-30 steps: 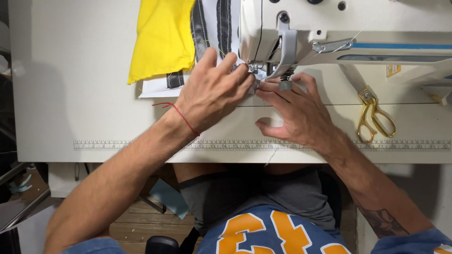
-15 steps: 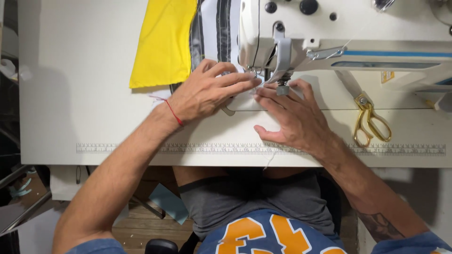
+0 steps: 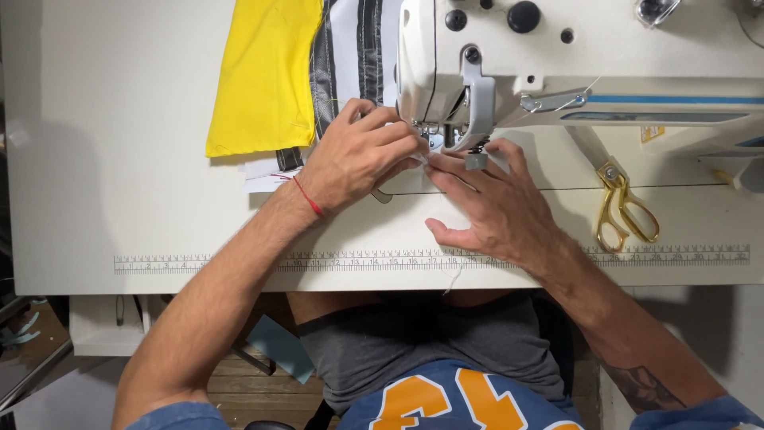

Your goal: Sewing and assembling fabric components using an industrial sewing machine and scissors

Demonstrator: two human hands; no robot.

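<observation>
Both hands rest on the pale bench [image 3: 119, 199] right at the foot of the white sewing machine [image 3: 573, 56], pressing down on a small piece of white fabric [image 3: 434, 179] that lies under the needle area. The left hand [image 3: 358, 155], with a thin red thread [image 3: 309, 197] tied round its wrist, lies palm down with its fingers curled and drawn together, their tips pinching or pinning the fabric edge just left of the presser foot [image 3: 475, 158]; whether it truly grips the cloth or only holds it flat cannot be told. The right hand [image 3: 497, 207] lies flatter and more open, fingers stretched toward the needle and the thumb spread out toward the bench's front edge, its fingertips touching the fabric just beside those of the left hand. Behind the left hand, a yellow cloth [image 3: 267, 76] is spread on the bench, and beside it, partly tucked under the machine's head, lies a grey and white striped fabric [image 3: 354, 56]. To the right, well apart from the hands, a pair of gold-handled scissors [image 3: 621, 207] lies on the bench below the machine's arm, blades pointing away from the person. A printed measuring scale [image 3: 199, 261] runs along the bench's front edge, passing under the right wrist.
</observation>
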